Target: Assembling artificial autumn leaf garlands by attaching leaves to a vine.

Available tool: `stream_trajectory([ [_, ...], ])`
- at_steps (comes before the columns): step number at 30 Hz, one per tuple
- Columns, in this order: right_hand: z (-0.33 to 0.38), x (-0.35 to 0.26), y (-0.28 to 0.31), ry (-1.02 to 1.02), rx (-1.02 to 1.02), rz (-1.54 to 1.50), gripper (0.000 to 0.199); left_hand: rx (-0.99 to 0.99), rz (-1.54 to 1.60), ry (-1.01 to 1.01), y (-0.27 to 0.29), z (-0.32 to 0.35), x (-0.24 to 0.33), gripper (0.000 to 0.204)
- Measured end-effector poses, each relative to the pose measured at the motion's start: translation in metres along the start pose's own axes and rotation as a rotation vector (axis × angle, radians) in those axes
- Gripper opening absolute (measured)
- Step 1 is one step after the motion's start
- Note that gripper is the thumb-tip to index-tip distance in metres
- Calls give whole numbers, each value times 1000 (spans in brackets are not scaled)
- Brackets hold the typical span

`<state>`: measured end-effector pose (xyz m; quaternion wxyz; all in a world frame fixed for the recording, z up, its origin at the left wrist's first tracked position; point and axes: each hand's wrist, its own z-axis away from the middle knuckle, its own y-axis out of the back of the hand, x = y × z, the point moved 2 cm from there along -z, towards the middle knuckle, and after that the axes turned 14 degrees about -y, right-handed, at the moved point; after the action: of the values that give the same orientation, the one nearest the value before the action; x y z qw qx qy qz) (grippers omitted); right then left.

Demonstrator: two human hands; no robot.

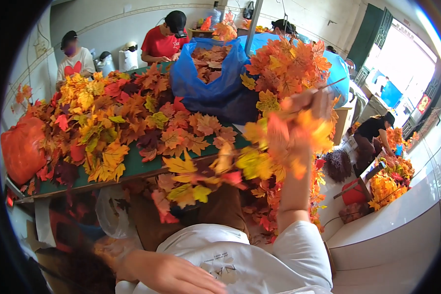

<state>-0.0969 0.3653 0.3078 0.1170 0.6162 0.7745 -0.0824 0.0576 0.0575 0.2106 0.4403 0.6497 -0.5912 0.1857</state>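
Note:
My right hand is raised at the right end of the table, its fingers closed round a leaf garland of orange, yellow and red artificial maple leaves. A thin stem sticks out past the fingers. From the hand the garland hangs down and to the left, across the table's front edge and above my lap; its leaves are partly smeared by motion. Low in front of my white shirt, my left hand is held flat with fingers stretched out and nothing in it.
Loose maple leaves heap over the green table. A blue bag of leaves stands behind, a red bag at the left. Several people work farther off, one in a red shirt. More leaves pile up at right.

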Motion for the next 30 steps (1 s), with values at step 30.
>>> stream_trajectory([
  [30,-163,240,-225,-485,-743,-156,23,988,-1124,806,122,133,-225,48],
])
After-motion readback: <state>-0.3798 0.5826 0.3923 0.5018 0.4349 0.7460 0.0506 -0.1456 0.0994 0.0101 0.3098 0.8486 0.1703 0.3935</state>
